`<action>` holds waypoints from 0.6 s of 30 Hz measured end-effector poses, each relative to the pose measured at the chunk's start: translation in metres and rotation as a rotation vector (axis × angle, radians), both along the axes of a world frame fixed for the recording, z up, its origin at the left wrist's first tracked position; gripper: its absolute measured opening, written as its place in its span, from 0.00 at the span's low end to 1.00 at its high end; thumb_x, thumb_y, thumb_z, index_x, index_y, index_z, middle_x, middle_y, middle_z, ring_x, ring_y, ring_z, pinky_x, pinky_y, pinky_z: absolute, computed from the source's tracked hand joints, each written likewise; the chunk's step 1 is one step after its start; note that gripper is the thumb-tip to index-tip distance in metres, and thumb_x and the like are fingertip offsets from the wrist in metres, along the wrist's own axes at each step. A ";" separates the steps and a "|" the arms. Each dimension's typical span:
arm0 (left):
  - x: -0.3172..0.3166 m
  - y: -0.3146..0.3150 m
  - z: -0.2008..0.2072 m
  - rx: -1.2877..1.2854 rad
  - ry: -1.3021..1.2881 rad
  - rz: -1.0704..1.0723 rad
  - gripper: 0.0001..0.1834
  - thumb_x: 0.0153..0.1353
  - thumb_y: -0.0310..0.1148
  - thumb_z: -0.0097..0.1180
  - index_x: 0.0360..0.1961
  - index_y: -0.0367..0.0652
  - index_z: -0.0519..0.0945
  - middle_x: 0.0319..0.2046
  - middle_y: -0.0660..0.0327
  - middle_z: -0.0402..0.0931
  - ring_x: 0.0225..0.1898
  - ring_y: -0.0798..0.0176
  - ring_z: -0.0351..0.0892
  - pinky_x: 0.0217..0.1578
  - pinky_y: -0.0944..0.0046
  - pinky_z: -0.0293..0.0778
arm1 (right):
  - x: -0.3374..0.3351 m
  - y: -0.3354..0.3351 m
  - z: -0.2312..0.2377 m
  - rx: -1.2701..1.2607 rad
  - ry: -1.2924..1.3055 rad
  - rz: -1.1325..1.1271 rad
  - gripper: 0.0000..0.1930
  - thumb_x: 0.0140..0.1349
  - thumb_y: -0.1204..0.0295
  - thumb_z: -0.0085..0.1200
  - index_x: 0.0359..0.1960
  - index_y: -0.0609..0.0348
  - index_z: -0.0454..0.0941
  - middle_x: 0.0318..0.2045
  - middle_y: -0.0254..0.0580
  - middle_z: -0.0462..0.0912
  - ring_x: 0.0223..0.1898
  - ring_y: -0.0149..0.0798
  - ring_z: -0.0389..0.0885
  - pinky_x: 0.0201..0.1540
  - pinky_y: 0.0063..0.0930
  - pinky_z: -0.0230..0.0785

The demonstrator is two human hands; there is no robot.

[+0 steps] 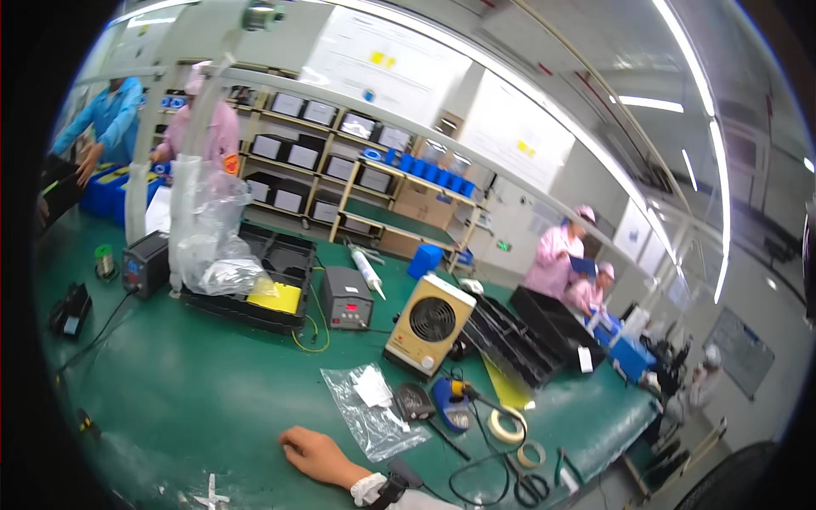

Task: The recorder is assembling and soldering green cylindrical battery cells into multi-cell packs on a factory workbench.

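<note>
My right hand (319, 456) rests palm down on the green tabletop (195, 382), its fingers loosely bent and holding nothing. A white cuff and a black wrist strap (392, 490) show at the wrist. Just beyond the hand lies a clear plastic bag (364, 425) with white pieces (371, 387) on it. A dark, flat, rounded device (414, 401) is beside the bag. To the right of it stands a blue soldering iron stand (451, 405) with a yellow-and-black iron. My left hand is outside the picture.
A beige fan unit (431, 325), a grey soldering station (347, 297) and black trays (280, 255) stand farther back. Tape rolls (507, 424), scissors (531, 487) and pliers (565, 469) lie at the right. Wrapped posts (183, 221) rise at the left. Other people work beyond the table.
</note>
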State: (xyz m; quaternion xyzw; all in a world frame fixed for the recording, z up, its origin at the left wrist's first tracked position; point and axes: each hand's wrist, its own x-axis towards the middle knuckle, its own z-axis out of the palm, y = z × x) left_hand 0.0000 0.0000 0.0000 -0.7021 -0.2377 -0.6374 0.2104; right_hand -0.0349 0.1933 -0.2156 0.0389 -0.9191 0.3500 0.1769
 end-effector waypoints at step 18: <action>-0.020 -0.040 0.002 -0.098 -0.099 0.107 0.06 0.57 0.24 0.57 0.34 0.31 0.80 0.42 0.47 0.81 0.26 0.57 0.79 0.21 0.65 0.72 | -0.002 -0.004 0.019 -0.051 -0.004 -0.147 0.06 0.59 0.75 0.59 0.38 0.58 0.82 0.31 0.42 0.82 0.28 0.37 0.82 0.33 0.26 0.76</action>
